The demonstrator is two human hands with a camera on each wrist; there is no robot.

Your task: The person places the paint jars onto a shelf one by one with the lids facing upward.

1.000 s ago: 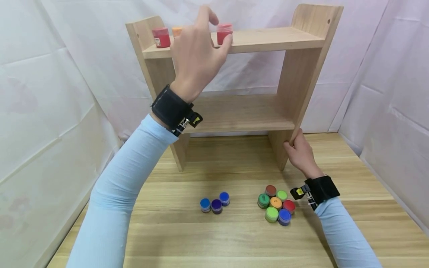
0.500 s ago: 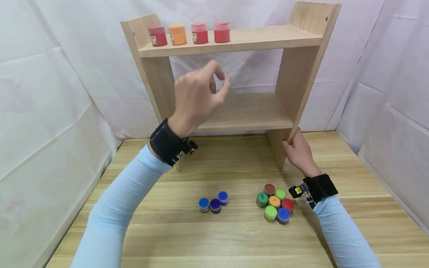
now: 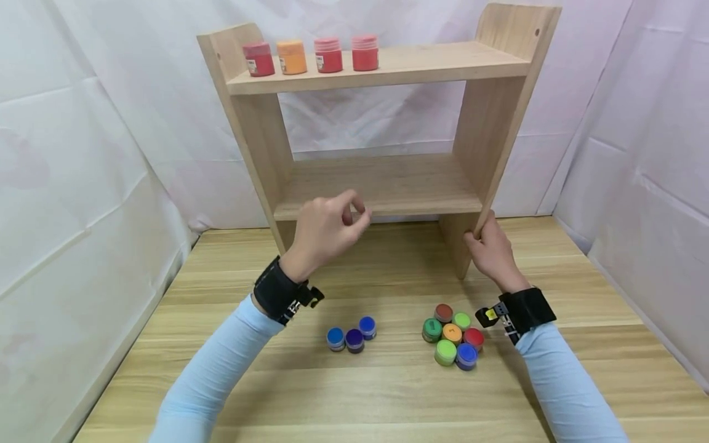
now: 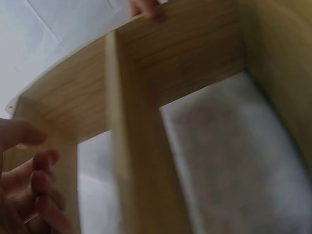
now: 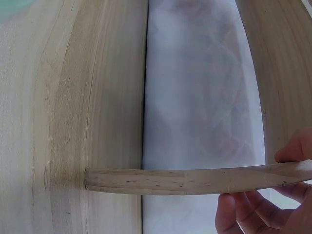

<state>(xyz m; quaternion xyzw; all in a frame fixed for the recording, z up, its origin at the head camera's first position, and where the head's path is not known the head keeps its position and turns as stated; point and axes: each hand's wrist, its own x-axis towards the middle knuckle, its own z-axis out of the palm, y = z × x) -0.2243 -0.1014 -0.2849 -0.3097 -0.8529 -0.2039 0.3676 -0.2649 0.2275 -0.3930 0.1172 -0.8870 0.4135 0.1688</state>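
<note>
Perhaps a studio: white drapes (image 3: 72, 203)

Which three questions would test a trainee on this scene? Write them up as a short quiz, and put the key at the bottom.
1. How many jars stand on the top shelf?

2. True or false: the right hand grips a wooden side panel.

3. In the seven-jar cluster on the table, which lid colour sits in the middle, with the other six around it?
A. Blue
B. Orange
C. Brown

Key:
1. Four.
2. True; its thumb and fingers are on opposite sides of the panel.
3. B, orange.
</note>
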